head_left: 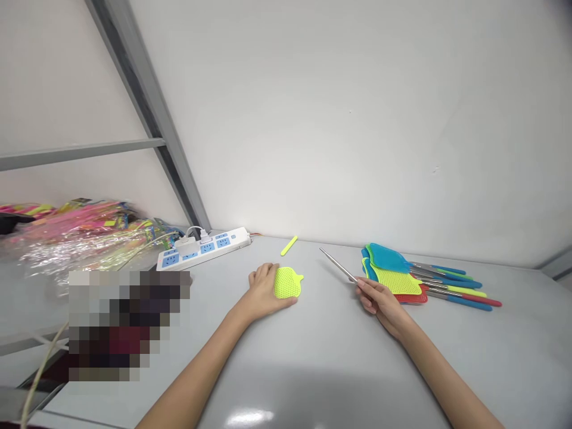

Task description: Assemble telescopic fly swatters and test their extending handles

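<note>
Left hand (263,295) here, thumb and fingers spread around the yellow fly-swatter head (288,284) at the surface (322,357); whether they clamp it, can't tell! Right hand (383,302), fingers pinched on the metal rod (338,266), which juts beyond the fingertips!

- The person's left hand (263,296) curls over the left part of a yellow swatter head (288,283), thumb along its near edge, neck pointing right.
- The right hand (379,302) pinches a metal rod (338,264), its free end slanting up and left.
- A yellow handle (289,245) lies near the wall (357,119).
- Right of it, blue, yellow and red swatters (400,281) overlap on the table (322,357), handles rightward.
- A power strip (236,240) with plugs sits left.
- Shiny plastic packages (89,238) are heaped farther left.
</note>
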